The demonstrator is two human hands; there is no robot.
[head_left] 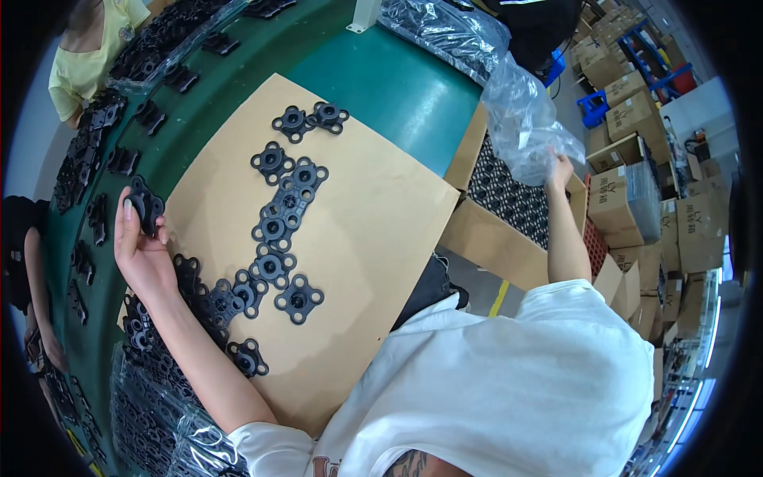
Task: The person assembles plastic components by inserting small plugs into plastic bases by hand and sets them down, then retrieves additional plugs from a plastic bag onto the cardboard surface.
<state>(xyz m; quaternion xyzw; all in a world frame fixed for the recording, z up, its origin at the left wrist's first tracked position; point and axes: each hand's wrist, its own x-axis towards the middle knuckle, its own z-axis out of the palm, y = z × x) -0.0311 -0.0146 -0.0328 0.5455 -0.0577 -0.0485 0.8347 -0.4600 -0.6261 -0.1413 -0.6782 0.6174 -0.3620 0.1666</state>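
Black plastic fills the left hand: its fingers are curled tight around a small black moulded part with rounded lobes, thumb on one side and fingertips on the other, at the left of the frame just off the edge of the brown cardboard sheet. That forearm runs up from the lower middle of the frame, crossing a heap of like parts in a clear bag at the lower left, with the wrist bent slightly back. On the cardboard, near the hand, more of the same four-lobed black parts lie flat in a loose line from the upper middle down to the centre, some touching one another. The right hand is stretched far out to the upper right of the frame, the arm nearly straight, and it is closed on the crumpled clear plastic bag that rises over an open cardboard box packed with black parts. The cardboard sheet lies on a green table. A person in a yellow top sits at the upper left.
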